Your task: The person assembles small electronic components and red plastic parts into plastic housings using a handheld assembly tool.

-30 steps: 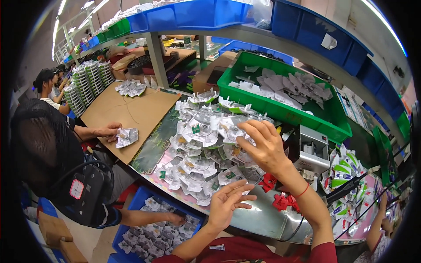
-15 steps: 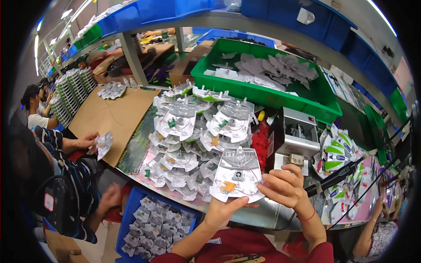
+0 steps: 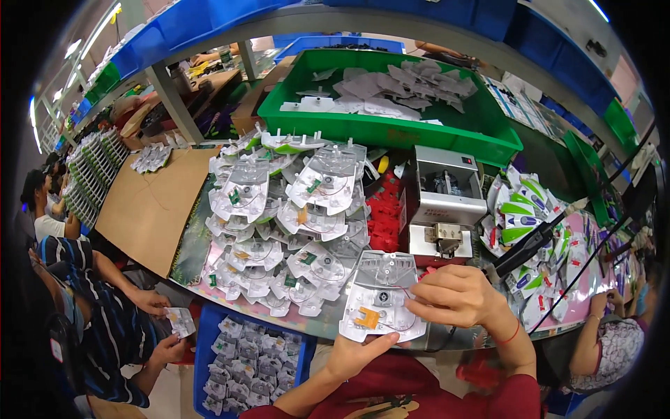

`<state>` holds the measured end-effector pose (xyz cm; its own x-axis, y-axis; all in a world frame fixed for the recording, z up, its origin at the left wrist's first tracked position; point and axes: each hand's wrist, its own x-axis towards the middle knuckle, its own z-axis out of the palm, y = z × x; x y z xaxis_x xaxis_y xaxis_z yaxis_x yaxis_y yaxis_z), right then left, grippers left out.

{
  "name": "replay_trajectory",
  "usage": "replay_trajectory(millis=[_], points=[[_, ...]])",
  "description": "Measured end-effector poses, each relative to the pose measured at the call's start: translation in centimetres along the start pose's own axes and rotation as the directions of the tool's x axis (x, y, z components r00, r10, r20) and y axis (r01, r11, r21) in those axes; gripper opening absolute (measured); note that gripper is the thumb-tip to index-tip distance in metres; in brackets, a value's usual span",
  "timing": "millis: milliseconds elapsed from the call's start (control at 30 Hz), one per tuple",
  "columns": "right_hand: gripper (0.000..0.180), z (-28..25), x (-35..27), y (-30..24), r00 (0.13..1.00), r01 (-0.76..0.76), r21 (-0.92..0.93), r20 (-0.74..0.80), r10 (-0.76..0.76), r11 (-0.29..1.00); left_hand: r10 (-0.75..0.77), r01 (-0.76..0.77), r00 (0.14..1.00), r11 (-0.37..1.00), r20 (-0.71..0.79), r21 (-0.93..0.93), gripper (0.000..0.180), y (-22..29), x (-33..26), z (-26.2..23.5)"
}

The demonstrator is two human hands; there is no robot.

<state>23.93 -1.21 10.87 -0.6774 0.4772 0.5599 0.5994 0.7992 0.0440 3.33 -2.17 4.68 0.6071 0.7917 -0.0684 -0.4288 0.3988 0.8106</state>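
My left hand point(image 3: 359, 357) grips a white plastic housing point(image 3: 363, 288) from below, thumb over its near edge. The housing's inner side faces up, with an orange circuit board point(image 3: 367, 318), a small dark round part point(image 3: 382, 298) in the middle and a thin dark red wire. At the housing's right edge, my right hand point(image 3: 457, 297) has its fingers bent together in a pinch close to the wire. What sits between those fingertips is hidden. Left of the housing stand stacks of similar housings point(image 3: 317, 185), some bearing green boards.
Behind the stacks stands a green bin point(image 3: 391, 129) of white plastic pieces. A silver machine point(image 3: 450, 185) sits beside red small parts point(image 3: 385, 216). White-and-green shells point(image 3: 523, 216) lie at right. A blue crate point(image 3: 248, 363) holds more pieces; a co-worker point(image 3: 91, 300) sits at left holding one.
My right hand's fingers, spread before, have drawn together at the housing's right edge. The housing appears slightly lower in the picture. The co-worker's piece is lower, with both their hands at it.
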Motion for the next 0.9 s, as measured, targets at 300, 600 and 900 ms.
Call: replay_trajectory(millis=[300,600,900], points=[[0.02,0.6,-1.3,0.2,0.996,0.087,0.057,-0.021,-0.086,0.995,-0.095,0.092,0.993,0.995,0.066,0.047,0.04,-0.1,-0.1,0.1],[0.02,0.5,-0.7,0.3,0.999,-0.036,0.171,0.0,0.037,0.985,-0.076,0.073,0.996,0.995,0.048,0.065,0.039,-0.7,-0.1,0.2],[0.025,-1.0,0.2,0.3,0.99,-0.081,0.156,0.123,0.062,0.984,-0.115,0.119,0.992,0.988,0.043,-0.102,0.041,-0.2,0.0,0.4]])
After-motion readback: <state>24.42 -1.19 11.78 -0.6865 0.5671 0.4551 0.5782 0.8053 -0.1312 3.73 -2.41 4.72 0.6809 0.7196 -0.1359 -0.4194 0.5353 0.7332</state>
